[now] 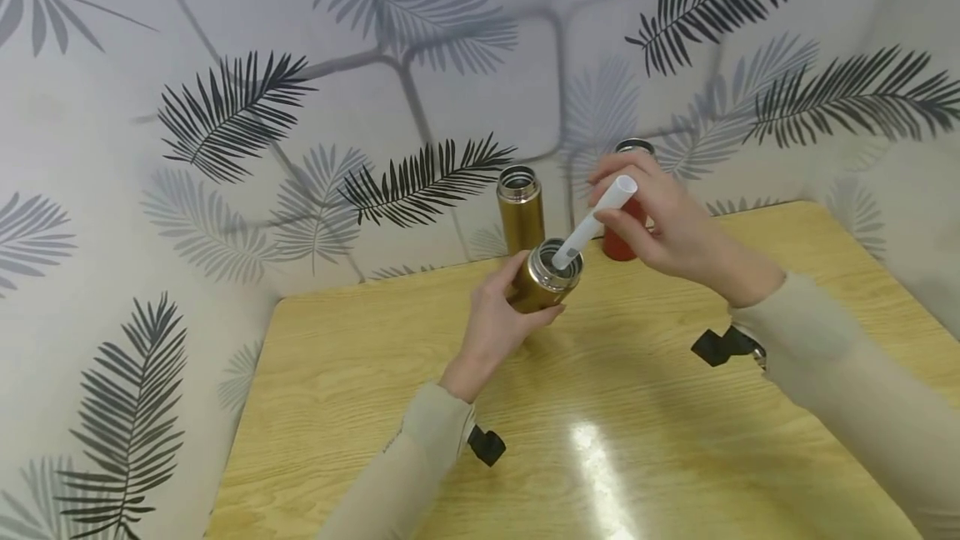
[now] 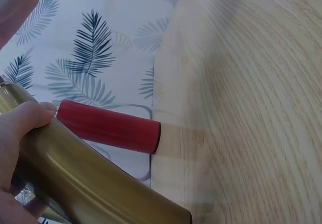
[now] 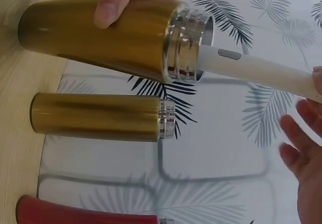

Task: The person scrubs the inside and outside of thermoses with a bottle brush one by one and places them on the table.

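Observation:
My left hand (image 1: 497, 317) grips an open gold vacuum flask (image 3: 126, 40), thumb and fingers around its body. In the left wrist view this flask (image 2: 95, 168) leans compared with the red one; whether its base touches the table cannot be told. Between thumb and fingers, my right hand (image 1: 667, 215) pinches a white hollow tube (image 1: 592, 226). The tube's lower end is inside the flask's steel mouth (image 1: 553, 273), out of sight. A small grey oval mark (image 3: 229, 54) shows on the tube near the rim.
A second open gold flask (image 1: 521, 219) stands upright at the table's back edge. Right of it, a red flask (image 2: 108, 126) also stands there, partly behind my right hand in the head view. The wood-grain table (image 1: 337, 407) meets a leaf-patterned wall (image 1: 322, 132).

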Action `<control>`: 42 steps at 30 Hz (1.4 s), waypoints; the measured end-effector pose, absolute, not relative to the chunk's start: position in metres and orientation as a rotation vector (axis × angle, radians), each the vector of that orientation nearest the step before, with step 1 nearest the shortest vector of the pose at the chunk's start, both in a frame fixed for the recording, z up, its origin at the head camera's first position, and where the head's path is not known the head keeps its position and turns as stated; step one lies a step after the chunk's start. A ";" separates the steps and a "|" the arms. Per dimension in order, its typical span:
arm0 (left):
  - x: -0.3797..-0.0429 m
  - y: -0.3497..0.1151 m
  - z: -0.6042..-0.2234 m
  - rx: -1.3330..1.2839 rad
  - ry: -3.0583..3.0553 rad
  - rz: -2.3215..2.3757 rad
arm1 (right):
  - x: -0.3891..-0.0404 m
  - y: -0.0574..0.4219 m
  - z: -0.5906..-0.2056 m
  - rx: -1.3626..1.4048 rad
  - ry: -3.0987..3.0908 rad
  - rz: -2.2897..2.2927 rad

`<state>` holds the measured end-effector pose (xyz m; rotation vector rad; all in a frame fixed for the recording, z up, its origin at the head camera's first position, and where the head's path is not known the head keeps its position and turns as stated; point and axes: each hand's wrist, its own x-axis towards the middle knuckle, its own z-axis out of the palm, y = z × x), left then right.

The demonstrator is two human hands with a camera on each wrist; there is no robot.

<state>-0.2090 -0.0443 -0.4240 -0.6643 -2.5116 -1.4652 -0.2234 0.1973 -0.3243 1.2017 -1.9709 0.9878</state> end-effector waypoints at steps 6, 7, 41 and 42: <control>-0.207 -0.046 -0.424 -0.653 -2.514 -1.460 | -0.219 0.205 -0.319 1.220 -2.042 1.050; -0.207 -0.047 -0.424 -0.650 -2.514 -1.459 | -0.218 0.206 -0.318 1.220 -2.038 1.062; -0.209 -0.056 -0.419 -0.701 -2.553 -1.339 | -0.210 0.224 -0.295 1.225 -1.841 1.470; -0.209 -0.056 -0.419 -0.700 -2.554 -1.336 | -0.210 0.224 -0.295 1.216 -1.840 1.474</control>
